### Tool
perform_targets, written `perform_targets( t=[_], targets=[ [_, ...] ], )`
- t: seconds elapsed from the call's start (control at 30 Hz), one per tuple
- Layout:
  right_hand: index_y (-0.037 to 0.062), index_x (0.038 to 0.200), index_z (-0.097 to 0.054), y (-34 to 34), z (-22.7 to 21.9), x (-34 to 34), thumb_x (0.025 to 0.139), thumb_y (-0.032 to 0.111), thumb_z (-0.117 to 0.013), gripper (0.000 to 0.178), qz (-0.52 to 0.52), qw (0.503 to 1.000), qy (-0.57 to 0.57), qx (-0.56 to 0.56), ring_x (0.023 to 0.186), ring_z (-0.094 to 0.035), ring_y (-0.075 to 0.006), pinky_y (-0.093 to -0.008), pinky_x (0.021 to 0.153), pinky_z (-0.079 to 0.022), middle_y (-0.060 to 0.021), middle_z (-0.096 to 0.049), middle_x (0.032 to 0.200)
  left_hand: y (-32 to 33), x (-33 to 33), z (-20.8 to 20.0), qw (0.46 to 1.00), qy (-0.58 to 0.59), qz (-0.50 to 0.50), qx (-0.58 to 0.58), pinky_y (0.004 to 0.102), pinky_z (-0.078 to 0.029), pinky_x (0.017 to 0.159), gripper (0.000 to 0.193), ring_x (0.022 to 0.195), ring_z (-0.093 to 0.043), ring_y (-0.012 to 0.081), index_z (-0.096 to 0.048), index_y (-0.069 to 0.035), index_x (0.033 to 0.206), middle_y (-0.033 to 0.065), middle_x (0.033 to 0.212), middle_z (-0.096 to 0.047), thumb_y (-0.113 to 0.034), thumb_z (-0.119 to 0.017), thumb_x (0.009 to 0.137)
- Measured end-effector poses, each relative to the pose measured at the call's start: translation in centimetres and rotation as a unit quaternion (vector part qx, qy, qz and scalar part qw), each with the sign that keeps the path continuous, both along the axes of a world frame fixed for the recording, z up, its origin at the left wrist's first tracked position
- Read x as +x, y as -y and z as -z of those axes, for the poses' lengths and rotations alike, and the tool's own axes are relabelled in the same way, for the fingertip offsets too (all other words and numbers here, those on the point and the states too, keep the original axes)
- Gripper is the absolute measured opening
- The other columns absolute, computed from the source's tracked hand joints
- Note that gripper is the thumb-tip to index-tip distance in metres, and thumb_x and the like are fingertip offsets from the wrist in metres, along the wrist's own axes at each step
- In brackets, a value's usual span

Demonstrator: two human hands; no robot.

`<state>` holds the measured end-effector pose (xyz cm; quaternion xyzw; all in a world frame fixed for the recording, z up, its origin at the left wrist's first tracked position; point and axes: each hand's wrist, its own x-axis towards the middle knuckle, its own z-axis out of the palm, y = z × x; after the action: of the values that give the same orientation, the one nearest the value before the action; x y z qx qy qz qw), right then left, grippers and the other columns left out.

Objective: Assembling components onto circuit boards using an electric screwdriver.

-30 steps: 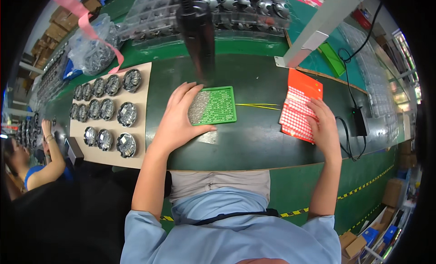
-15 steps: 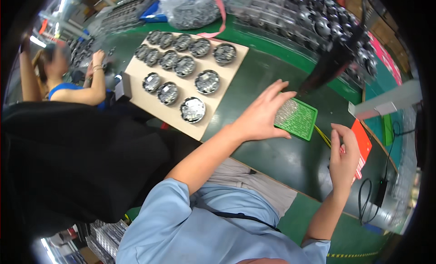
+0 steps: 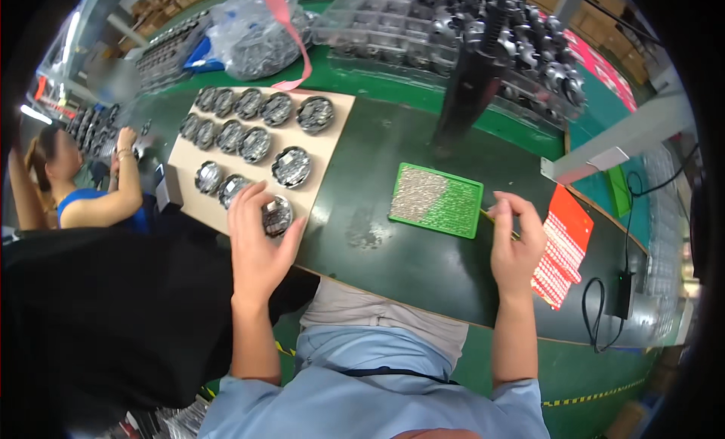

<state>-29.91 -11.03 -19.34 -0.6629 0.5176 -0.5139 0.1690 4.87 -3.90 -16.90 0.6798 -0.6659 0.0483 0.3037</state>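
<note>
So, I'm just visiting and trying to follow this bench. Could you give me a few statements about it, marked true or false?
1. The left hand is at a round part on the beige board. True.
2. Both hands are on the green tray. False: neither is; the green tray lies on the dark table between them.
3. The red sheet with white dots lies to the right of the green tray. True.
4. The right hand is among the round parts. False: the right hand is at the yellow tweezers.
5. The beige board carries several round parts. True.
</note>
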Motion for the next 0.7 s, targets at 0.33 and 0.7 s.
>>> perform_targets(
  t=[0.33,0.7],
  targets=[
    [-0.0040,0.101,-0.070,-0.2,-0.8,0.4,0.094,-0.003,-0.067,0.007,-0.040,0.997,-0.039,-0.043,0.073,-0.066,-0.0224,-0.0327,0.066,-0.050,-0.0117,-0.068,0.080,-0.8,0.5,-0.1,0.997,0.009,0.005,0.078,0.0497,-0.043,0.107,0.039,0.123,-0.052,0.0420,-0.064,-0.002,0.108,0.0182,0.125,-0.063,-0.011,-0.084,0.075],
    [0.0046,0.130,-0.059,-2.0,-3.9,5.0,0.092,0.013,-0.076,0.042,-0.335,0.908,0.047,0.247,0.059,-0.052,-0.0056,-0.0243,0.053,-0.038,-0.0003,-0.060,0.071,0.1,-8.9,-2.0,0.976,-0.070,0.208,-0.009,0.0481,-0.049,0.097,0.052,0.116,-0.056,0.0382,-0.072,-0.010,0.108,0.0118,0.124,-0.064,-0.023,-0.094,0.062]
  ],
)
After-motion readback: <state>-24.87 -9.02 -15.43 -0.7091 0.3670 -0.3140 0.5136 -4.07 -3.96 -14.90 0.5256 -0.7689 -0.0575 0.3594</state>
